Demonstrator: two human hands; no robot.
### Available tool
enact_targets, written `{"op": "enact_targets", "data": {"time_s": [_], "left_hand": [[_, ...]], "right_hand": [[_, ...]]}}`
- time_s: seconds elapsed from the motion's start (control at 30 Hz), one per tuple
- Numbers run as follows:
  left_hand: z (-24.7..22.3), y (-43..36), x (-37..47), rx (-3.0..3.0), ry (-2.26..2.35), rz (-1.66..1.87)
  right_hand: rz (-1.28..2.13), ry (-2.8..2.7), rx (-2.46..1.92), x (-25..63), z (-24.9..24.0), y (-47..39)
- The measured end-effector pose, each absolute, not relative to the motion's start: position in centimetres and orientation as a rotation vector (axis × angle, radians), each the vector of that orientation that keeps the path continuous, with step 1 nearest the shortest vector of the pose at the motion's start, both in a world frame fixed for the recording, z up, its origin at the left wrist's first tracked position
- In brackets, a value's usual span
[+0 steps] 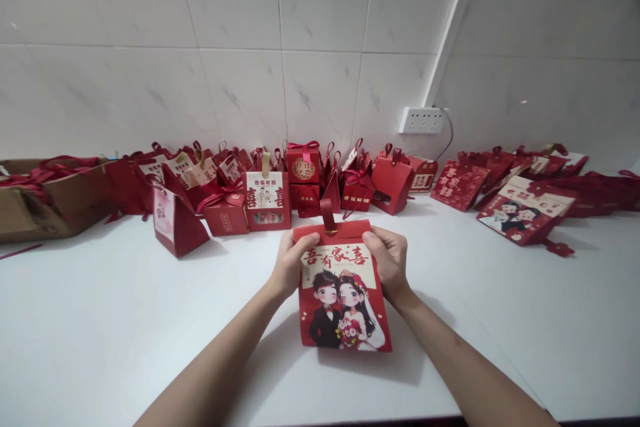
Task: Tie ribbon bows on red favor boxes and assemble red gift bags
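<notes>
Between my two hands is a red wedding favor box (345, 320) with a cartoon bride and groom on its front and a red ribbon loop (327, 213) at its top. My left hand (291, 260) grips the upper left edge, thumb on the front face. On the upper right edge, my right hand (390, 257) holds on the same way. The fingers behind the box are hidden. Its front tilts toward me, and a shadow falls on the white table (125, 340) beneath it.
Several red favor boxes line the tiled wall, among them a box with a window (267, 203) and a pyramid-like box (177, 227). A cardboard box (65, 207) with ribboned items stands at the left. Another couple-print box (520, 210) leans at the right. A power strip (424, 121) hangs on the wall.
</notes>
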State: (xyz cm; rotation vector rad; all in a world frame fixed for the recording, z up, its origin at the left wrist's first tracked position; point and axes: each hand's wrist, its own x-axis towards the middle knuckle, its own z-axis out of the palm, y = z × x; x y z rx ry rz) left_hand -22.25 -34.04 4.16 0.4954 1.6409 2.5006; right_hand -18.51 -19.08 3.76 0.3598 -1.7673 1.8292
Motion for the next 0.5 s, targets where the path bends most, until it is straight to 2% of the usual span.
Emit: {"op": "enact_targets", "data": {"time_s": [0.5], "left_hand": [[4.4, -34.01, -22.17, 0.454, 1.584, 2.527]], "right_hand": [[1.838, -1.783, 0.345, -18.31, 3.89, -19.32]]}}
